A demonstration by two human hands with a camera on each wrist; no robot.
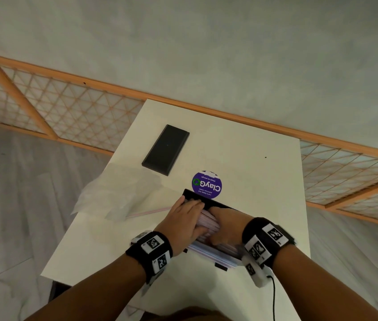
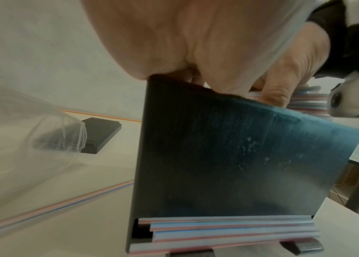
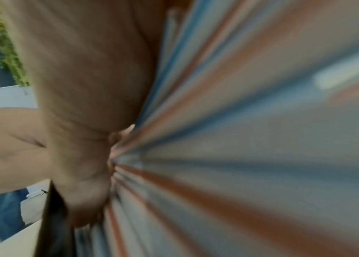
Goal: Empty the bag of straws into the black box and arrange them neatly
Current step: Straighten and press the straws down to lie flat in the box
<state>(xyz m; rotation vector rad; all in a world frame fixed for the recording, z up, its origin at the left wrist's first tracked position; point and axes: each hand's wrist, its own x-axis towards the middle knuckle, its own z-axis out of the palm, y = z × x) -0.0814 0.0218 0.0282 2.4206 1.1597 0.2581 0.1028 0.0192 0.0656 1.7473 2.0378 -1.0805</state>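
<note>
Your left hand lies flat on the straws in the black box, fingers curling over its far wall. Your right hand presses in beside it; can't tell how its fingers sit. One stray straw at 9 o'clock, empty bag beyond, box lid at 11 on the counter.

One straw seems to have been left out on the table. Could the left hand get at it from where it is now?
Probably yes. The stray straw lies bare on the table just left of the left hand, beside the empty bag; nothing covers it, though that hand is busy at the black box.
</note>
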